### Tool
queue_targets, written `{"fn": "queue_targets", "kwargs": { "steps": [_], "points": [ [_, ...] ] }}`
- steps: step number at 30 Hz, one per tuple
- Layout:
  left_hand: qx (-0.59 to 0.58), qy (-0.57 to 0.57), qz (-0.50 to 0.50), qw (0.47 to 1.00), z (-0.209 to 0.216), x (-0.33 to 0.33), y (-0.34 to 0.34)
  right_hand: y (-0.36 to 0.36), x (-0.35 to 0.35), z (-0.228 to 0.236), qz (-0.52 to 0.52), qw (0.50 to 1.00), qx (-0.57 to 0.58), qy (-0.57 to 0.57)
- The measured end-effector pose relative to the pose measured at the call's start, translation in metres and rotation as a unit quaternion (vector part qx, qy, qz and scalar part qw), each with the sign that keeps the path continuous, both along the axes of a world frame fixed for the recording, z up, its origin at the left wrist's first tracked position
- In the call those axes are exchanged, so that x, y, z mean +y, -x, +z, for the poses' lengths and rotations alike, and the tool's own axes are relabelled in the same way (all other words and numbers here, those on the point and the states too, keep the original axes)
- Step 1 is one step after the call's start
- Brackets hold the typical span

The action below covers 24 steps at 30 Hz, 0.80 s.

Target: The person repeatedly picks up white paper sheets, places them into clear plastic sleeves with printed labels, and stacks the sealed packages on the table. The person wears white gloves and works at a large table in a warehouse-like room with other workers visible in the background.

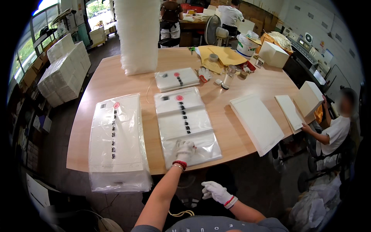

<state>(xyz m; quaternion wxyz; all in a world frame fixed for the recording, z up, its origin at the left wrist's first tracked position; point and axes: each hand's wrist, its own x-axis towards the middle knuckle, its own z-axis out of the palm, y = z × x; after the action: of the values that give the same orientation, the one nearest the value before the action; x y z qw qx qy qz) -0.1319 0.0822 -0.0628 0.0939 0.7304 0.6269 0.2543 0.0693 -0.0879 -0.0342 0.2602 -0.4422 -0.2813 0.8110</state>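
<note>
My left hand [184, 150], in a white glove, rests on the lower part of a stack of clear printed plastic bags [181, 120], its fingers bent and closed on the top bag's film. My right hand [217, 192], also gloved, hangs in front of the table edge, fingers curled together with nothing visible in them. To the left lies a pile of filled clear bags [116, 135] with white sheets inside, its near end overhanging the edge. Behind the middle stack sits a smaller folded pile of printed bags [177, 79]. A stack of white paper [256, 123] lies to the right.
A tall white stack [138, 36] stands at the table's far left. Tape rolls, a clear bottle [228, 79], a spare glove [205, 74] and yellow envelopes [224, 55] lie at the back. A seated person [334, 133] handles a white paper block [309, 98] at right.
</note>
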Motion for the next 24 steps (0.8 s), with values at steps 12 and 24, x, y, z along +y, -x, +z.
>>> {"fn": "queue_targets", "kwargs": {
  "steps": [12, 24],
  "points": [
    [-0.497, 0.081, 0.055, 0.862, 0.025, 0.046, 0.025, 0.068, 0.179, 0.023, -0.136, 0.976, -0.008, -0.168],
    [-0.576, 0.213, -0.013, 0.789, 0.157, 0.034, -0.009, 0.08, 0.187, 0.072, -0.152, 0.732, -0.254, -0.614]
  ]
}}
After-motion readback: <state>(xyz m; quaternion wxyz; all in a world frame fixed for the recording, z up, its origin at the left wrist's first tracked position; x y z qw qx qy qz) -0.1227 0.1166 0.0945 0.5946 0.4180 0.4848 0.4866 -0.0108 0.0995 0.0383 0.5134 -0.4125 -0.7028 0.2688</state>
